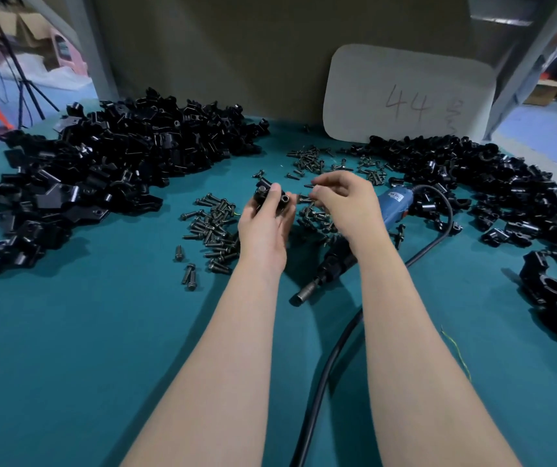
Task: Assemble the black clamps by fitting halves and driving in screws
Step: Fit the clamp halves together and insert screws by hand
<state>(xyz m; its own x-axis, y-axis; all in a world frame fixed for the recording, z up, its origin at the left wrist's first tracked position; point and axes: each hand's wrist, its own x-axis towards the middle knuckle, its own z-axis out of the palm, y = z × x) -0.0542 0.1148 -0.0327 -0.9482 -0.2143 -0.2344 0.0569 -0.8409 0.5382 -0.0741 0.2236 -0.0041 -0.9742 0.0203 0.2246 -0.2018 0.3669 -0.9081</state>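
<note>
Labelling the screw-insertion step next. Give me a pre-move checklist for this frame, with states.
1. Clamp held: ok. The left hand grips the black clamp above the table.
2. Screw picked: ok. The right hand pinches a screw just beside the clamp.
3. Hole exposed: ok. An open hole shows at the clamp's right end.
4. Halves fully seated: cannot tell, fingers cover the joint.
5. Driver ready: ok. The electric screwdriver lies unheld under the right forearm.
6. Cable snag-free: cannot tell; it runs between the forearms.
</note>
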